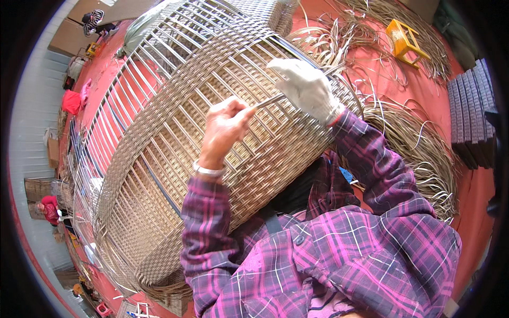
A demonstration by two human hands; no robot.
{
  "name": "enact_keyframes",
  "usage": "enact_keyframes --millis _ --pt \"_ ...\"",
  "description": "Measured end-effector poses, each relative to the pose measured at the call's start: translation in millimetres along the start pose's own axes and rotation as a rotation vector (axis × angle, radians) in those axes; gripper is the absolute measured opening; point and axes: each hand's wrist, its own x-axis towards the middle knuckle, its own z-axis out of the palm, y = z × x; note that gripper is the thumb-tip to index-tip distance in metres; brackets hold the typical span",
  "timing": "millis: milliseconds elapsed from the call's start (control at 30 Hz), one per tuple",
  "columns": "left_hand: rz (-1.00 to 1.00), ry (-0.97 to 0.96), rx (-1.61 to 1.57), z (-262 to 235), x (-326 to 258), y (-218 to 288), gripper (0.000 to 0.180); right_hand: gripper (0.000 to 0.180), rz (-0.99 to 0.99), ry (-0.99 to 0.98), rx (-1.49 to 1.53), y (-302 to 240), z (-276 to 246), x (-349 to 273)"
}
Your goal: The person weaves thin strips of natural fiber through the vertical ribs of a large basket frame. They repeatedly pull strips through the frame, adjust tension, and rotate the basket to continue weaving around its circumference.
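Note:
A large curved woven frame [265, 175] of brown rattan-like strip spreads before me, with bare metal rods across its unwoven part. My left hand [225, 127], bare with a pale bracelet, pinches a flat brown strip [270, 100] between thumb and fingers above the rods. That strip stretches straight to the right and meets my right hand [310, 90], which wears a white glove. The strip's far end is hidden under the glove, whose fingers point left, partly spread. Close weave covers the edge nearest me, below both hands.
Piles of loose brown strips [408, 148] lie on the red floor [371, 63] at right. Beyond them stand a yellow stool [405, 42] and a grey stack of panels [472, 111]. Another barred frame [127, 95] is at left. Two people [50, 209] are at the far left.

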Motion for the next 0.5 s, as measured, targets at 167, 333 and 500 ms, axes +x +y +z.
enact_keyframes --millis 167,333,500 --pt "0.089 0.079 -0.124 -6.6 -34.4 -6.2 0.008 0.014 0.092 -0.424 0.411 -31.4 3.2 -0.4" --pt "0.016 0.151 -0.305 12.1 -4.8 -25.8 0.044 0.006 0.176 -0.51 -0.123 -28.2 6.3 -3.2" --pt "-0.167 -0.065 -0.366 8.4 31.3 -38.7 0.025 0.012 0.187 -0.727 -0.07 -13.8 19.7 3.0"
